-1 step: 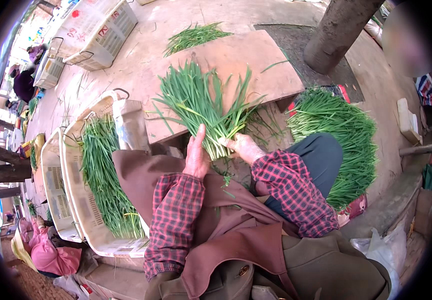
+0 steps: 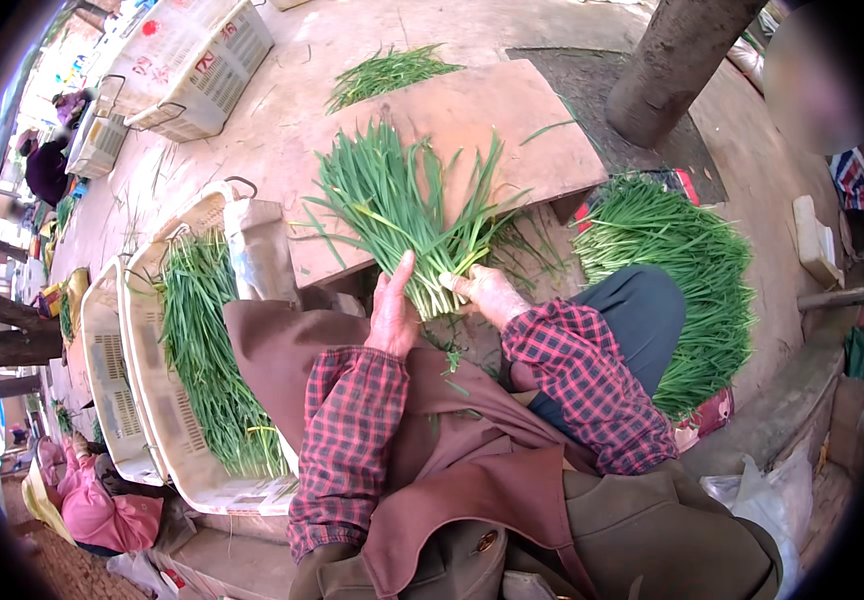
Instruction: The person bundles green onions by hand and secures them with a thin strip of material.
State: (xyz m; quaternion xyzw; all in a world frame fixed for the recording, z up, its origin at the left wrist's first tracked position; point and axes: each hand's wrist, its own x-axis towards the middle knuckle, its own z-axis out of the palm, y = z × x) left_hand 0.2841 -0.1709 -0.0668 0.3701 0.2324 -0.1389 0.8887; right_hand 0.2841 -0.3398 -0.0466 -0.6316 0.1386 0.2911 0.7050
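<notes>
A bunch of garlic chives (image 2: 382,190) lies with its green leaves fanned over a low board (image 2: 472,110), its pale stem ends pointing toward me. My left hand (image 2: 394,312) cups the left side of the stems, thumb upright along them and the other fingers partly hidden. On the right side, my right hand (image 2: 492,294) is closed round the pale stems, thumb and fingers pinching them near their ends. A few leaf scraps hang below the bunch, in front of my apron (image 2: 442,440).
Left of me, a white plastic crate (image 2: 187,420) holds more chives. A large chive pile (image 2: 672,280) lies to my right, and a smaller heap (image 2: 392,72) beyond the board. A post (image 2: 672,75) stands far right. More crates (image 2: 192,75) and people (image 2: 112,505) are at the left.
</notes>
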